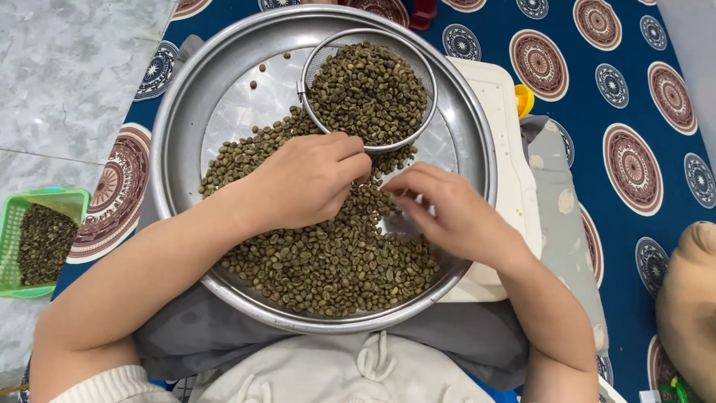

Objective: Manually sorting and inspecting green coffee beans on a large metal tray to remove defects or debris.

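Note:
A wide round metal tray (pixel 186 112) rests on my lap, covered in its near half with greenish-brown beans (pixel 328 261). A small wire-mesh sieve (pixel 371 91) full of the same beans sits in the tray's far part. My left hand (pixel 306 179) lies curled on the bean pile just below the sieve's rim, fingertips closed together. My right hand (pixel 447 209) hovers beside it over the beans, thumb and fingers pinched close; whether a bean is between them cannot be told.
A green plastic basket (pixel 15 231) holding darker beans stands on the grey floor at the left. Under the tray lie a white board (pixel 514 186), grey cloth and a blue mat with round patterns (pixel 634 164). A tan object (pixel 690 298) sits at the right edge.

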